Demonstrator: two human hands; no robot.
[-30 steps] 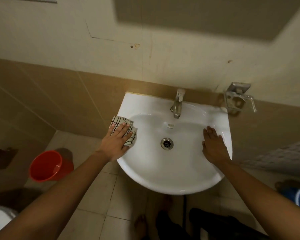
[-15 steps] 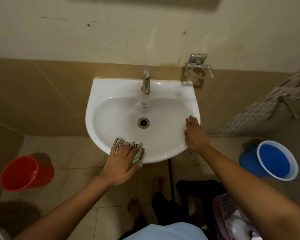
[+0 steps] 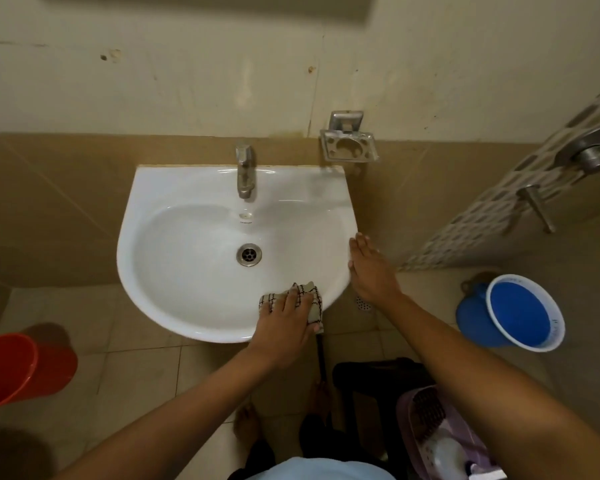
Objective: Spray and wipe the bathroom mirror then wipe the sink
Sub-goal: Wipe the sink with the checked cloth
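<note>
A white wall-mounted sink [image 3: 174,188] fills the middle of the view, with a metal tap [image 3: 245,174] at its back and a drain [image 3: 249,254] in the bowl. My left hand [image 3: 284,323] presses a checked cloth [image 3: 309,292] flat on the sink's front-right rim. My right hand [image 3: 369,271] rests with fingers together against the sink's right edge, holding nothing. The bottom edge of the mirror is a dark strip at the very top.
A metal soap holder [image 3: 349,147] hangs on the wall right of the tap. A red bucket [image 3: 18,368] stands on the floor at left, a blue bucket [image 3: 520,313] at right. A lilac basket [image 3: 444,441] on a dark stool sits at bottom right, beside my feet.
My left hand has slid the cloth along the rim, from the left side round the front to the front-right. My right hand has stayed on the right edge. The view has tilted down.
</note>
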